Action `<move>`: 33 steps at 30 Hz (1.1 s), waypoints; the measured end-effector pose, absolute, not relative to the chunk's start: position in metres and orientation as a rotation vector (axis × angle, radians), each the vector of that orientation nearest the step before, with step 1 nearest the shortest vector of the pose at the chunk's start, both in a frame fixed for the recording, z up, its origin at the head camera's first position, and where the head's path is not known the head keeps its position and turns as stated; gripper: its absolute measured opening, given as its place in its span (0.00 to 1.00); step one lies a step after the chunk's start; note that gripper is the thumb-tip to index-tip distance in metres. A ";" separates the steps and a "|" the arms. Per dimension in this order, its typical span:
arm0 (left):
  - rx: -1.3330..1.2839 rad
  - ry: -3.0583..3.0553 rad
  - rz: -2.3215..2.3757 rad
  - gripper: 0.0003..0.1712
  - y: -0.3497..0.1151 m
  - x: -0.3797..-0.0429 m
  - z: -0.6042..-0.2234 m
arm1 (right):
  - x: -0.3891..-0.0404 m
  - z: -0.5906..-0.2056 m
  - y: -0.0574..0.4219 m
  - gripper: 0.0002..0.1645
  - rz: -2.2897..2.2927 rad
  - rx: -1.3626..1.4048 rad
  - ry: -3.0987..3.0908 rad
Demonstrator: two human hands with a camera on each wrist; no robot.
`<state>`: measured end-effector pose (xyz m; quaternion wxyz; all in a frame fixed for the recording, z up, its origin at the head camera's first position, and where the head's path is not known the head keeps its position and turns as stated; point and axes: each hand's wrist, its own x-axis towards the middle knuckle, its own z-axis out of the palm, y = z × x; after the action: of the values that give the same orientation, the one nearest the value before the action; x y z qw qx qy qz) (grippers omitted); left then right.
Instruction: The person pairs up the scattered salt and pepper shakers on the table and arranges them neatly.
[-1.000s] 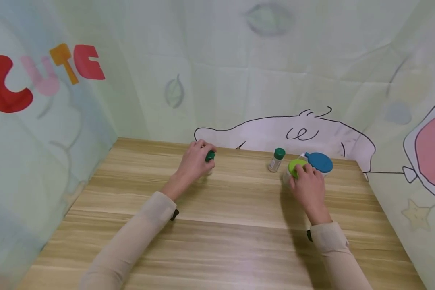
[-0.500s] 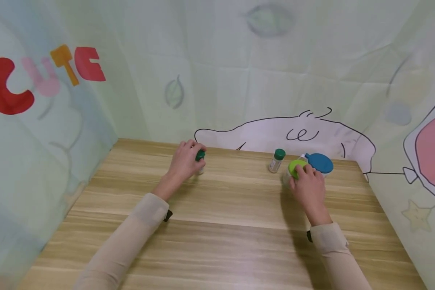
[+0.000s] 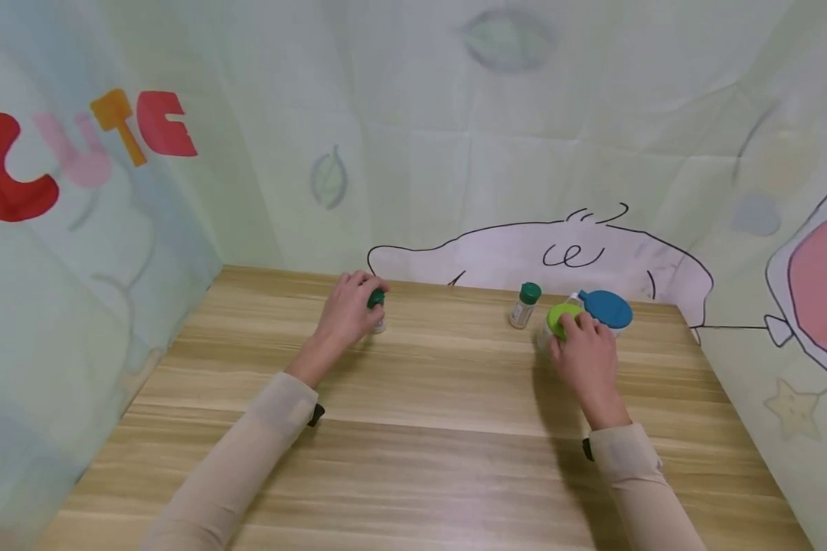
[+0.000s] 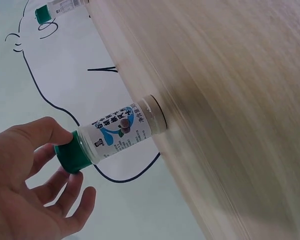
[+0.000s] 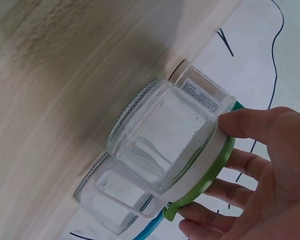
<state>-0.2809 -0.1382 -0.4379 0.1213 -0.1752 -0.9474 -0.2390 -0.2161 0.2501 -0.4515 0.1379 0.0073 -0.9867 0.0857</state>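
Observation:
In the left wrist view my left hand [image 4: 37, 182] pinches the green cap of a labelled seasoning shaker [image 4: 122, 131] between thumb and fingers. The shaker stands upright, its base at the wooden tabletop. My right hand [image 3: 588, 356] holds the lime-green lid of a clear glass seasoning jar [image 5: 162, 135], thumb on one side of the rim and fingers on the other. This jar has a white handle and stands on the table. Beside it is a similar jar with a blue lid [image 3: 607, 308]. A second green-capped shaker [image 3: 524, 306] stands just left of the jars.
The wooden table [image 3: 413, 474] ends at the back against a printed fabric wall [image 3: 413, 153]. More printed fabric closes off the left and right sides. Both jars and the second shaker stand close together near the back right edge.
My left hand has moved left along the back of the table with the shaker, slowing in the last half second. My right hand stays on the green-lidded jar.

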 end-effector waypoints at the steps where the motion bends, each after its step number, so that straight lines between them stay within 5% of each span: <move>1: -0.511 -2.766 -0.698 0.19 -0.139 -0.281 -0.438 | -0.216 -0.451 0.250 0.22 0.244 0.025 -2.853; 12: -0.466 -2.766 -0.713 0.25 -0.141 -0.279 -0.434 | -0.218 -0.451 0.247 0.24 0.240 0.004 -2.887; 33: -0.359 -2.692 -0.785 0.14 -0.137 -0.280 -0.448 | -0.216 -0.453 0.249 0.22 0.224 0.016 -2.831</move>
<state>-0.2803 -0.1369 -0.4476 0.1569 -0.1254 -0.9405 -0.2742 -0.2162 0.2490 -0.4534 0.1504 0.0057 -0.9855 0.0780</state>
